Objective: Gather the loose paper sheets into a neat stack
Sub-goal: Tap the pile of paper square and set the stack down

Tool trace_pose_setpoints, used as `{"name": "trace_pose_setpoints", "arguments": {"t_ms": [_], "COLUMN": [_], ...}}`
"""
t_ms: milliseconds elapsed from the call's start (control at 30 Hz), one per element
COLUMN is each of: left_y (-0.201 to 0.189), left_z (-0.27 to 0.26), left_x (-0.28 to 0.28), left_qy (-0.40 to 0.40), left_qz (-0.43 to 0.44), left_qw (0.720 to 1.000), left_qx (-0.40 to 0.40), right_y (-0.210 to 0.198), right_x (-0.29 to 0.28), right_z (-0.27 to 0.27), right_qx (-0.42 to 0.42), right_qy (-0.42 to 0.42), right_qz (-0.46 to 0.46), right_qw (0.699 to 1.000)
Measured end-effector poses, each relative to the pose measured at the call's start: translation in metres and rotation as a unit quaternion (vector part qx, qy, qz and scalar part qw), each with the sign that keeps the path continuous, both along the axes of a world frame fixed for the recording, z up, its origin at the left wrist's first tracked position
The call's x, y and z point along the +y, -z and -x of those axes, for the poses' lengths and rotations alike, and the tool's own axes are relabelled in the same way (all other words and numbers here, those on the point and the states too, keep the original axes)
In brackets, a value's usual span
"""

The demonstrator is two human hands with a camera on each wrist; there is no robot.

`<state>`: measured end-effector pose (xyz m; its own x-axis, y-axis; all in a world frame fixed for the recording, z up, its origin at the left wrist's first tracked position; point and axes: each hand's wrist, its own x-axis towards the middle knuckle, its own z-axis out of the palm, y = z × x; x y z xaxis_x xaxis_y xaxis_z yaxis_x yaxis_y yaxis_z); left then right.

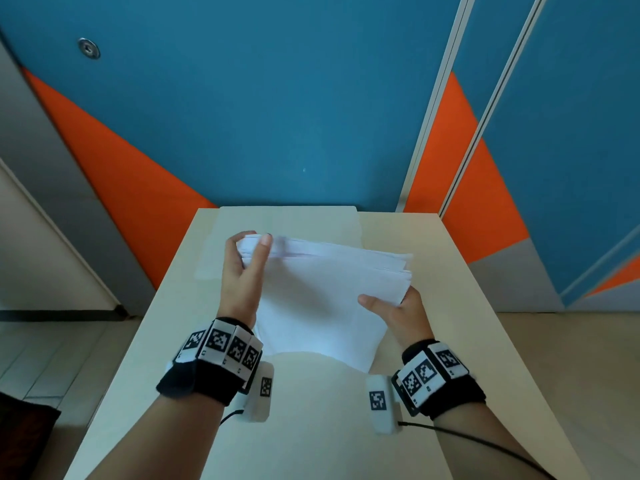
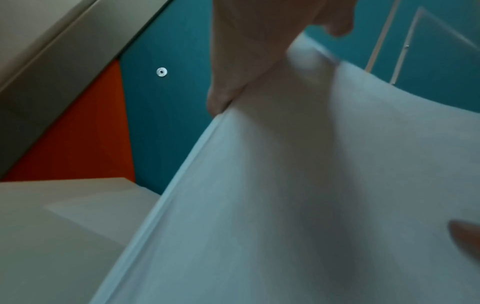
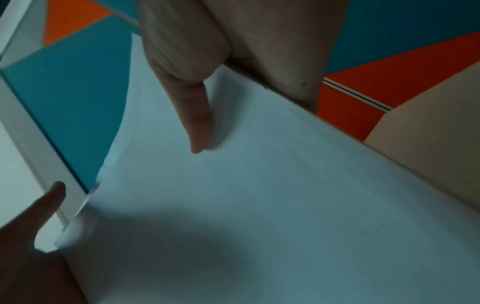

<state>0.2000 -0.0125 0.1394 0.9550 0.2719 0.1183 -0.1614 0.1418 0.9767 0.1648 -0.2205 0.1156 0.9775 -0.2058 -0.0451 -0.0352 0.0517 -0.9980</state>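
A stack of white paper sheets point(image 1: 322, 299) is lifted off the beige table point(image 1: 311, 427), tilted, its edges not fully flush. My left hand point(image 1: 247, 263) grips the stack's far left corner, thumb on top and fingers curled behind. My right hand point(image 1: 398, 308) holds the right edge, thumb lying on the top sheet and fingers under it. The left wrist view shows the sheets point(image 2: 311, 195) bowed and blurred below my left hand point(image 2: 259, 61). In the right wrist view my right thumb point(image 3: 197, 123) presses on the paper point(image 3: 285, 195).
Another pale sheet point(image 1: 287, 220) lies flat at the table's far end under the raised stack. A blue and orange wall point(image 1: 277, 116) stands right behind the table. Floor drops away on both sides of the narrow tabletop.
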Motion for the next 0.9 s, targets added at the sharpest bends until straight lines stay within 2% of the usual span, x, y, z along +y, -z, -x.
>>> {"name": "trace_pose_setpoints", "arguments": {"t_ms": [133,300,467,633,767,833,900], "left_y": [-0.003,-0.005,-0.003,0.007,0.012,0.021,0.031], "left_z": [-0.006,-0.011,-0.009,-0.011,-0.007,-0.01,-0.009], "left_x": [-0.007,-0.015,-0.014,-0.007,0.0,0.009,0.018], "left_qy": [-0.058,-0.102,-0.118,-0.094,0.002,0.048,0.102], "left_qz": [0.015,0.017,0.005,0.003,-0.037,-0.045,-0.022], "left_qw": [0.998,0.994,0.993,0.995,0.999,0.998,0.993], "left_qx": [0.03,0.023,0.01,0.018,0.001,0.024,0.052], "right_y": [-0.01,-0.025,-0.023,-0.017,-0.017,-0.012,-0.003], "right_x": [0.01,0.023,0.024,0.017,0.009,0.0,-0.009], "right_z": [0.004,-0.007,-0.017,-0.012,-0.005,-0.002,0.001], "right_qx": [-0.086,-0.176,-0.177,-0.179,-0.152,-0.134,-0.078], "right_qy": [0.053,0.182,0.225,0.199,0.083,0.035,0.007], "right_qz": [-0.08,0.013,0.022,-0.003,-0.024,-0.052,-0.062], "right_qw": [0.992,0.967,0.958,0.964,0.985,0.989,0.995]}}
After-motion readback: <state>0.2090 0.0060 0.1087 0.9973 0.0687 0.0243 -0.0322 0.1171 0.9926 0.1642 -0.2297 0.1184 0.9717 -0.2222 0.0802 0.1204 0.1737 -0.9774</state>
